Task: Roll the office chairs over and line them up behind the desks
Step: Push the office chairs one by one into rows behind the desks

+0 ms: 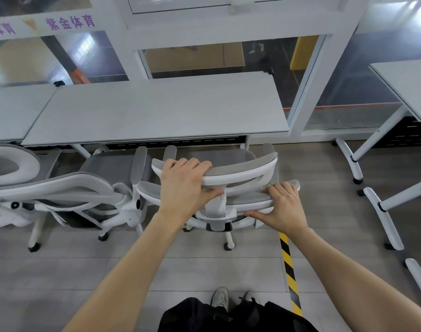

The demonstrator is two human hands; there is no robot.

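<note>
Fingers of our left hand (185, 185) curl over the headrest (243, 168) of a grey mesh chair (216, 212), thumb tucked beneath. Our right hand (283, 207) lies spread on the backrest rim (252, 200), fingers flat, thumb stretched out below. The chair stands facing the bench (157, 111), its seat at the front edge. A second chair (104, 188) sits just beside it on the left; striped tape (287, 264) runs along the floor.

Yellow-black tape (287, 259) on grey floor (204, 271); purple lettering (70, 22) on glass partition (348, 92)
</note>
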